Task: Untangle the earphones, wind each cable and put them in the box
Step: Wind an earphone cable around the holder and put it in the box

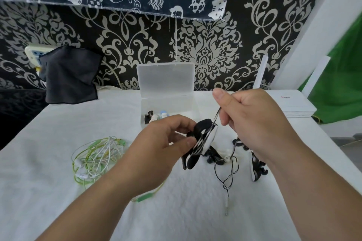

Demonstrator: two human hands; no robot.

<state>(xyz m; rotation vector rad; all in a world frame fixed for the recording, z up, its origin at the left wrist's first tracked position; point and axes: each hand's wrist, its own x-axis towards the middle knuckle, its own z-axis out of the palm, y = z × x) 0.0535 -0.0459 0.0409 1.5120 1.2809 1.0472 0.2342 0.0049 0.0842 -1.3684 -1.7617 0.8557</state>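
Note:
My left hand (162, 143) pinches a black-and-white zebra-striped ear-hook earphone (203, 139) above the white cloth. My right hand (252, 121) grips that earphone's striped cable (227, 172), which hangs in loops down to its plug (226, 209). The second striped earpiece (255, 168) dangles below my right wrist. A tangle of green and white earphones (96, 156) lies on the cloth to the left, its green plug (145, 197) near my left forearm. The clear plastic box (170, 103) stands open behind my hands, with small earphones (156, 117) inside.
The table is covered by a white cloth (58, 211). A dark cloth (70, 76) hangs at the back left over a power strip (34, 51). A white flat device (293, 105) lies at the back right. Patterned fabric covers the wall.

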